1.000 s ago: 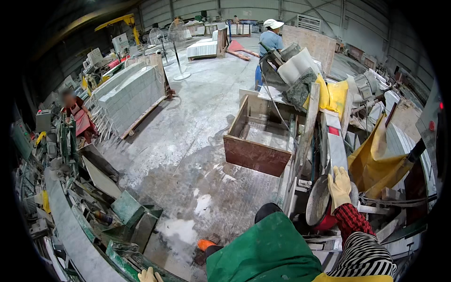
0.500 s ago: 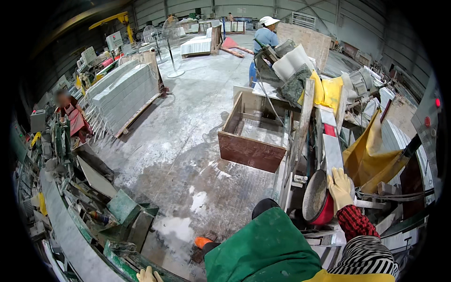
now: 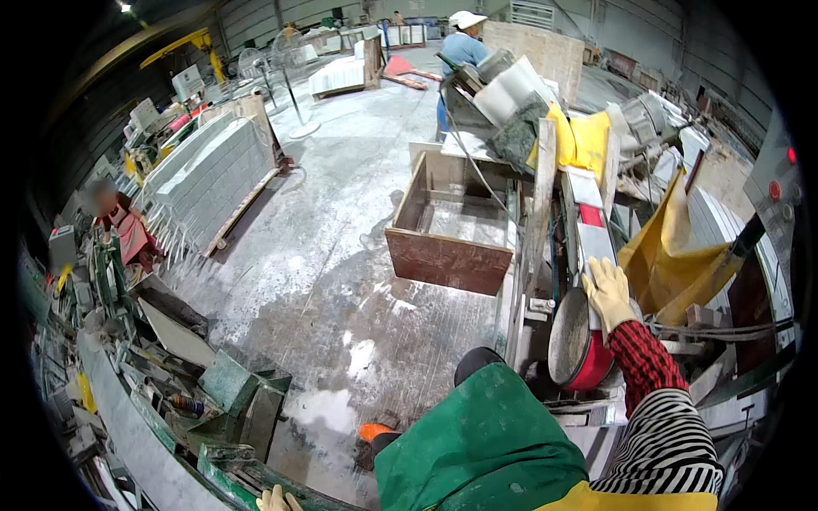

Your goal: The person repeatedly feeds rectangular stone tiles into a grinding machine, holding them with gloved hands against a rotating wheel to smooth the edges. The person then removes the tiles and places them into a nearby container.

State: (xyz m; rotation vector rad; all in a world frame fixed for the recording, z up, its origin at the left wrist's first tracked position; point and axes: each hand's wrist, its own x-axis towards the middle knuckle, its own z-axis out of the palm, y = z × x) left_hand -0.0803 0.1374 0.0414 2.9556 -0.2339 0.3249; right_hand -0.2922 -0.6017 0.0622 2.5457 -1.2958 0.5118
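Grey concrete floor (image 3: 332, 255), stained dark and white, is spread through a wide workshop. By the gloved right hand (image 3: 607, 294), a long pale strip (image 3: 594, 244) is covered at its near end; the palm is turned down, the fingers are loosely spread, and nothing is seen gripped. From that hand the strip is laid straight ahead, its long axis pointed away from the body and slightly leftward, past a red patch (image 3: 590, 216) toward a yellow cloth (image 3: 588, 143). Just left of the wrist a round red drum (image 3: 590, 366) is placed; to the right a yellow sheet (image 3: 669, 268) is draped. The strip is far nearer to this hand than to the gloved left hand (image 3: 278, 501), which is cut off by the lower edge of the view beside a green frame (image 3: 215, 471); whether anything is grasped there cannot be told. Further out, a wooden box (image 3: 447, 264) is set on the floor.
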